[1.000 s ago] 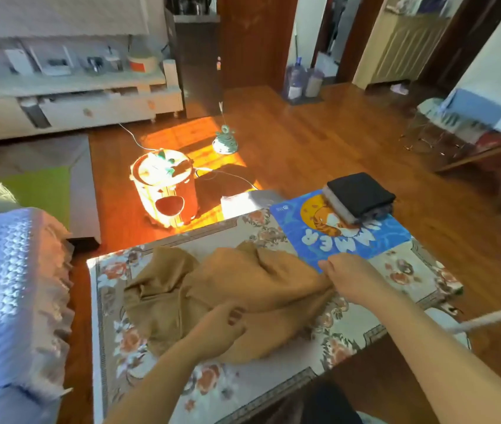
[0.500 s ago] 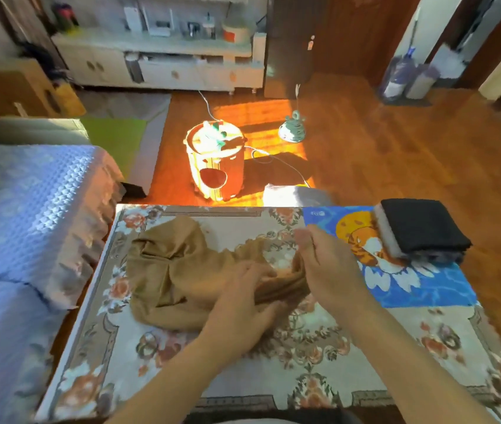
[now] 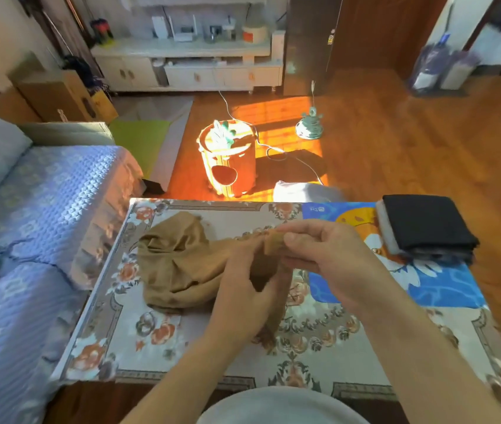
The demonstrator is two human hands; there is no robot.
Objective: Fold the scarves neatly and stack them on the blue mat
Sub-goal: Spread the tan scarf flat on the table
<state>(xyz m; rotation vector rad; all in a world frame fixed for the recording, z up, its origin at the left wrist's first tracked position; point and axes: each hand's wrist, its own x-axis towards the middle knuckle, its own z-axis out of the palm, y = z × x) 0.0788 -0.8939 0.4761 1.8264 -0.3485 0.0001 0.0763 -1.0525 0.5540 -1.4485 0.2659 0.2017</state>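
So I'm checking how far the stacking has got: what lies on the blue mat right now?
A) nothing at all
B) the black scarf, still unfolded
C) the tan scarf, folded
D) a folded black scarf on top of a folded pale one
D: the folded black scarf sits on a folded pale scarf at the far end of the blue mat, while both hands hold the crumpled tan scarf beside the mat.
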